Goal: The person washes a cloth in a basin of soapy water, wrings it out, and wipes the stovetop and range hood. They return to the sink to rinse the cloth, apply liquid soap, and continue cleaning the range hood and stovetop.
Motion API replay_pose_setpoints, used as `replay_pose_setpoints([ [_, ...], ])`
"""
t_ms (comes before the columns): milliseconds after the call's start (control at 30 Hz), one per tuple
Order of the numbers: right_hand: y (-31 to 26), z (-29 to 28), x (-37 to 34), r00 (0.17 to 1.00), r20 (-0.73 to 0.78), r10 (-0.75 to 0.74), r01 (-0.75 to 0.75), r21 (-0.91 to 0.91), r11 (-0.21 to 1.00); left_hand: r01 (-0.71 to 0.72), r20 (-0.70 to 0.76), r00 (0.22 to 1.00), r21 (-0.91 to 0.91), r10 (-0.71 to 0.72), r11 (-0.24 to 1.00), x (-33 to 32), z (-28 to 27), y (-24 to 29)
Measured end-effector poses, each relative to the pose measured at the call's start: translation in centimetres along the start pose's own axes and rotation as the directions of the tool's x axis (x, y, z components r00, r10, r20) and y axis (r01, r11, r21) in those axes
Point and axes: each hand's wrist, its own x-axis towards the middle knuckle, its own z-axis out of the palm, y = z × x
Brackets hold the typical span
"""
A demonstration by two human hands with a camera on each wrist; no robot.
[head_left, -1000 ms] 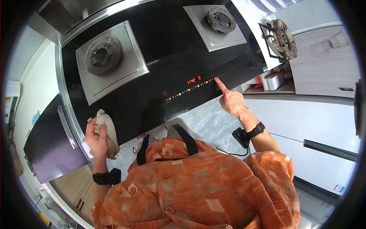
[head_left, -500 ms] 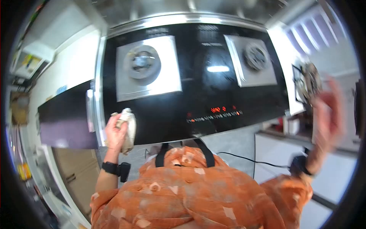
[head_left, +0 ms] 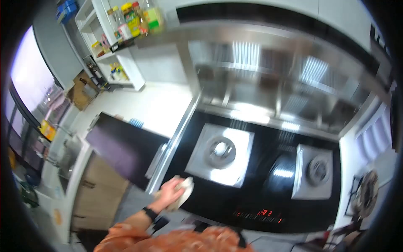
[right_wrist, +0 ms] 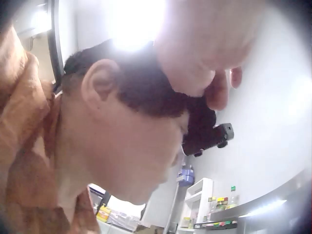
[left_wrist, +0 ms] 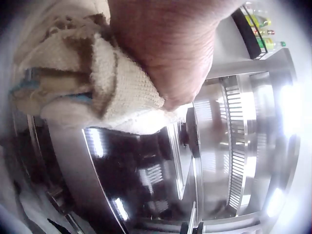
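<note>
My left hand [head_left: 170,192] grips a crumpled off-white cloth [head_left: 185,192] at the front left corner of the black glass cooktop [head_left: 268,191]. In the left wrist view the cloth [left_wrist: 122,80] bunches beneath the hand. Raised beside the person's head, my right hand [right_wrist: 209,39] appears only in the right wrist view, its fingertips [right_wrist: 218,95] pointing down near a dark head-worn camera [right_wrist: 224,134]; its fingers look loosely bent and hold nothing visible. Two round burners, the left one [head_left: 221,152] and the right one [head_left: 319,170], sit on steel plates. Red digits glow on the control panel [head_left: 264,213].
A steel range hood [head_left: 260,80] spans the wall behind the cooktop. Bottles and jars [head_left: 132,21] line a shelf at the upper left. A dark purplish panel [head_left: 126,147] lies left of the cooktop's metal edge. At the far right stands a metal pot support [head_left: 366,195].
The right index finger was at the control panel; the hand then swung right and up, out of the head view. The head view has tilted up and left. The left hand keeps the cloth.
</note>
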Motion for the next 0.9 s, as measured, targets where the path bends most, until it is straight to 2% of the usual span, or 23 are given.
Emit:
replay_pose_setpoints([
  [67,1.4,0.0,2.8,0.97,-0.095,-0.224,0.23,0.053,0.972,-0.044,-0.005,0.999,0.051,0.044,0.998,0.0,-0.1,-0.4],
  [100,2.0,-0.2,4.2,0.941,-0.128,-0.315,0.325,0.07,0.943,-0.043,-0.012,0.999,0.014,0.043,0.999,0.0,0.0,-0.4],
  [167,2.2,-0.5,7.0,0.876,-0.154,-0.458,0.474,0.095,0.875,-0.004,0.023,1.0,0.077,0.002,0.997,0.1,0.0,0.0],
  [200,1.7,-0.3,8.2,0.848,-0.156,-0.506,0.524,0.106,0.845,0.038,-0.008,0.999,0.051,-0.037,0.998,-0.1,0.2,-0.5],
  [267,0.8,0.8,8.7,0.818,-0.193,-0.542,0.569,0.134,0.811,0.043,-0.056,0.998,0.024,-0.042,0.999,-0.1,0.1,-0.8],
  [333,0.0,2.2,7.4,0.776,-0.291,-0.559,0.612,0.132,0.78,-0.023,-0.09,0.995,0.091,0.031,0.996,0.2,0.3,-1.6],
  [367,-0.4,2.8,7.1,0.762,-0.324,-0.56,0.624,0.14,0.769,0.019,-0.104,0.994,0.076,-0.011,0.997,0.5,0.2,-0.9],
  [400,-0.8,3.4,7.0,0.76,-0.351,-0.547,0.624,0.157,0.766,0.02,-0.053,0.998,0.094,-0.016,0.995,0.6,0.2,-1.5],
  [433,-1.2,4.1,7.0,0.768,-0.369,-0.524,0.613,0.187,0.767,-0.005,-0.028,1.0,0.119,0.008,0.993,0.8,-0.1,-1.6],
  [533,-2.8,6.2,9.0,0.824,-0.361,-0.436,0.549,0.323,0.771,0.081,0.032,0.996,0.134,-0.086,0.988,1.2,-1.0,-0.2],
  [567,-2.2,9.5,8.6,0.822,-0.357,-0.444,0.556,0.329,0.764,0.046,0.009,0.999,0.121,-0.047,0.992,1.0,-0.8,-0.2],
  [600,-0.5,13.9,7.2,0.893,0.261,-0.366,0.348,0.112,0.931,0.002,-0.029,1.0,0.112,0.001,0.994,0.9,-0.5,-0.5],
  [633,1.4,17.5,5.6,0.679,0.735,0.003,0.25,-0.235,0.939,0.002,-0.034,0.999,0.107,0.002,0.994,0.7,-0.5,-0.4],
  [667,3.3,19.2,4.1,0.787,0.599,0.148,0.045,-0.295,0.955,0.021,-0.02,1.0,0.135,-0.019,0.991,1.0,-0.6,-0.5],
  [700,5.9,20.2,4.0,0.773,0.614,0.159,0.054,-0.314,0.948,0.042,-0.001,0.999,0.165,-0.043,0.985,1.1,-0.6,-0.4],
  [733,8.3,21.3,3.5,0.799,0.576,0.172,0.039,-0.335,0.941,0.039,-0.005,0.999,0.164,-0.039,0.986,1.1,-0.7,-0.3],
  [767,9.7,22.5,3.2,0.827,0.516,0.225,-0.045,-0.338,0.94,0.043,-0.009,0.999,0.164,-0.042,0.986,1.1,-0.8,-0.2],
  [800,11.3,23.2,3.2,0.831,0.512,0.219,-0.059,-0.311,0.949,0.049,-0.011,0.999,0.164,-0.048,0.985,1.1,-0.7,-0.2],
  [867,11.7,23.5,3.1,0.843,0.454,0.289,-0.162,-0.298,0.941,0.034,-0.014,0.999,0.186,-0.032,0.982,1.2,-0.7,-0.3],
  [900,11.8,23.7,3.1,0.841,0.453,0.296,-0.166,-0.305,0.938,0.045,-0.01,0.999,0.193,-0.044,0.98,1.2,-0.8,-0.1],
])
